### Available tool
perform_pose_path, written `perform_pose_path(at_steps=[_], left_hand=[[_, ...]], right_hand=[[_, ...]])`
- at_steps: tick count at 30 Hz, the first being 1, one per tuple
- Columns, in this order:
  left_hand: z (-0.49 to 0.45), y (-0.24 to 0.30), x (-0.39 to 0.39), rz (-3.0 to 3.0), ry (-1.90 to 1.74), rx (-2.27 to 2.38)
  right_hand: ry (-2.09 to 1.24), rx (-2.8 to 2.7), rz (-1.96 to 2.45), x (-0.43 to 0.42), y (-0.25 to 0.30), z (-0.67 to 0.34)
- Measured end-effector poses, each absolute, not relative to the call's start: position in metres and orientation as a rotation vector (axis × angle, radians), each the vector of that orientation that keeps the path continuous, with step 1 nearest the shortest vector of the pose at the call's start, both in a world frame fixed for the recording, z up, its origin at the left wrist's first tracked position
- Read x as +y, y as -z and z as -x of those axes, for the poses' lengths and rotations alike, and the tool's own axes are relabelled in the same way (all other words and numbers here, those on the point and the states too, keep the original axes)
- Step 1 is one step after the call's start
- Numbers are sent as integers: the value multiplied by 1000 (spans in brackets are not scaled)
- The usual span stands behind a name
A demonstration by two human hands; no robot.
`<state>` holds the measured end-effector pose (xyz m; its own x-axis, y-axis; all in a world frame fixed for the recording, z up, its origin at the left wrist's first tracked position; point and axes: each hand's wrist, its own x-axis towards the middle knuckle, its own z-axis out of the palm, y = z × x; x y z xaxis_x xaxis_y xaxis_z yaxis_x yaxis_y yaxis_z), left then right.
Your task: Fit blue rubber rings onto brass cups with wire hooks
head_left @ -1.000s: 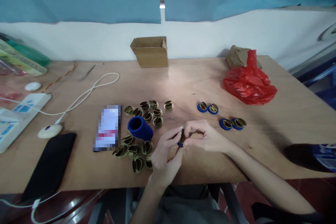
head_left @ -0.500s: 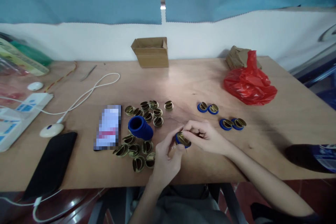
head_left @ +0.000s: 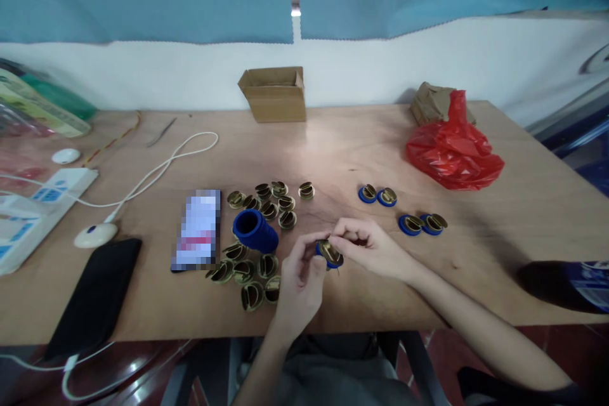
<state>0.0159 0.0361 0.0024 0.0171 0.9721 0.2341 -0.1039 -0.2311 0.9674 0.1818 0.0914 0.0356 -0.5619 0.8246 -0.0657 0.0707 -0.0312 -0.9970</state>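
Note:
My left hand (head_left: 299,279) and my right hand (head_left: 373,247) meet over the near middle of the wooden table (head_left: 333,152), both pinched on one small round piece (head_left: 329,253), a brass disc seated in a blue ring. Just left of my hands lies a stack of blue rings (head_left: 255,231) on its side, with several loose brass discs (head_left: 266,203) around it. To the right, two pairs of brass discs set in blue rings (head_left: 378,195) (head_left: 422,224) lie on the table.
A phone with a lit screen (head_left: 197,229) and a dark phone (head_left: 98,295) lie at the left, beside a white cable (head_left: 157,168) and a power strip (head_left: 33,212). An open cardboard box (head_left: 273,94) stands at the back, a red plastic bag (head_left: 451,149) at the right.
The piece between my fingers has turned from edge-on to showing its brass face in the blue ring. Both hands have stayed in the same spot.

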Motion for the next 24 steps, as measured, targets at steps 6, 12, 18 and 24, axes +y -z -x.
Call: perform_pose_path(at_steps=[6,12,18,24], left_hand=[[-16,3,34,-1378,-1335,1106],[-22,0,36,-1162,-1421,1053],[-21,-1,36,-1228,-1514,996],[-19,1,35,-1606,-1524,1075]], right_hand=[[-1625,-1664,1000,92,-33,-182],[-1512,-1702,989,90,-38,-184],[-1577,-1586,934,90,-40,-183],[-1875,-1544,967,97,-35,-187]])
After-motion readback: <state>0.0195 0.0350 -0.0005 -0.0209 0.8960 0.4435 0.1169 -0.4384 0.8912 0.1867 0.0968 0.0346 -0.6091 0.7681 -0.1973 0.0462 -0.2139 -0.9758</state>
